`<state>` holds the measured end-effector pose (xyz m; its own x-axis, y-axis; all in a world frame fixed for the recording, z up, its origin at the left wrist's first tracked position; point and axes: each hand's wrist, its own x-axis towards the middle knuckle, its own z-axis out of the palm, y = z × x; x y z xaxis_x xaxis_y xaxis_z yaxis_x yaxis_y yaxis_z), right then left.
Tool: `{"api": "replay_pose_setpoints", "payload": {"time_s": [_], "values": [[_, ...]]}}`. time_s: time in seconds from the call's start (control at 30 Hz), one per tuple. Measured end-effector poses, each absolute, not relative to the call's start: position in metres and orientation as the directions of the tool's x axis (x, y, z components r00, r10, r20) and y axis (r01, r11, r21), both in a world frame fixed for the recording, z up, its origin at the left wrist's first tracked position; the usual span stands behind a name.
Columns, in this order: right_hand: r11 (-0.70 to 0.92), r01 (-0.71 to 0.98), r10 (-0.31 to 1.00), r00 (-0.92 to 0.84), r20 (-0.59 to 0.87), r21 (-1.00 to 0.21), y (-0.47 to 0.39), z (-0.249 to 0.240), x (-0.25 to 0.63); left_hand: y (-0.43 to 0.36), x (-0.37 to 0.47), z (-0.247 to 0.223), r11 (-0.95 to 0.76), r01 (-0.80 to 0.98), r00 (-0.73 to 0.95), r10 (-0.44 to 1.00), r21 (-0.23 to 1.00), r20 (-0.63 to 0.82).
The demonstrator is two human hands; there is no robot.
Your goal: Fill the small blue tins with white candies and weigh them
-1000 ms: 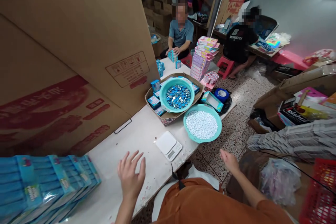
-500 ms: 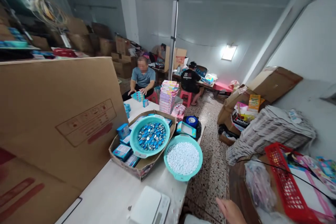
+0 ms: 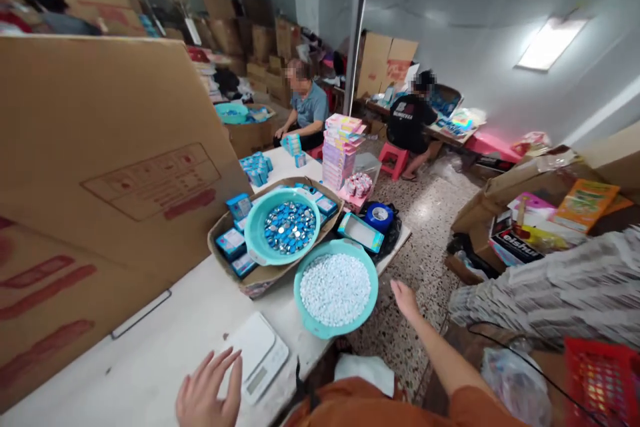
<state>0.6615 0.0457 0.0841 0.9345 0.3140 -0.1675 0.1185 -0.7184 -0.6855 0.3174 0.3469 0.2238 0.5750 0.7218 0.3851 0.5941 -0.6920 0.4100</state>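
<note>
My left hand (image 3: 211, 388) is over the white table (image 3: 150, 367), fingers spread and holding nothing, at the left edge of a white digital scale (image 3: 263, 357). My right hand (image 3: 406, 301) hangs in the air past the table's right edge, fingers stretched out with nothing seen in them. Nearest to it is a turquoise basin (image 3: 301, 303) full of small white pellets (image 3: 335, 290). Behind, a second turquoise basin (image 3: 255, 250) with blue and silver round pieces (image 3: 290, 227) rests on a shallow cardboard tray (image 3: 250, 288) of small blue boxes (image 3: 231, 241).
A large carton (image 3: 125, 113) walls off the table's left. A blue tape roll (image 3: 379, 215) and stacked pink boxes (image 3: 340, 150) stand farther back. One person (image 3: 309, 107) sits at the far end, another (image 3: 410, 120) beyond. Right are stacked grey sheets (image 3: 560, 290) and a red basket (image 3: 600, 380).
The view has tilted down and turned. My left hand has come into view by the scale. My right hand has moved up and forward, beside the pellet basin.
</note>
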Motion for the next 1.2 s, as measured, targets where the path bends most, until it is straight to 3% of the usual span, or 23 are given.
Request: {"api": "replay_pose_setpoints", "payload": {"time_s": [0.3,0.5,0.73,1.0,1.2], "values": [[-0.735,-0.130,0.121,0.941,-0.317,-0.665,0.126,0.036,0.821,0.273,0.334,0.224,-0.628,0.737,0.562,0.775,0.249,0.290],[-0.749,-0.287,-0.032,0.916,-0.400,-0.597,0.162,0.011,0.839,0.249,0.330,0.222,-0.575,0.792,0.539,0.816,0.203,0.210],[-0.752,-0.406,-0.149,0.873,-0.465,-0.520,0.180,0.013,0.841,0.240,0.353,0.222,-0.540,0.805,0.503,0.841,0.246,0.199],[-0.642,-0.380,-0.143,0.913,-0.383,-0.666,0.151,0.031,0.830,0.237,0.358,0.218,-0.540,0.789,0.501,0.842,0.294,0.201],[-0.376,-0.385,-0.118,0.922,-0.369,-0.843,0.108,0.042,0.819,0.237,0.361,0.212,-0.584,0.743,0.540,0.812,0.329,0.222]]}}
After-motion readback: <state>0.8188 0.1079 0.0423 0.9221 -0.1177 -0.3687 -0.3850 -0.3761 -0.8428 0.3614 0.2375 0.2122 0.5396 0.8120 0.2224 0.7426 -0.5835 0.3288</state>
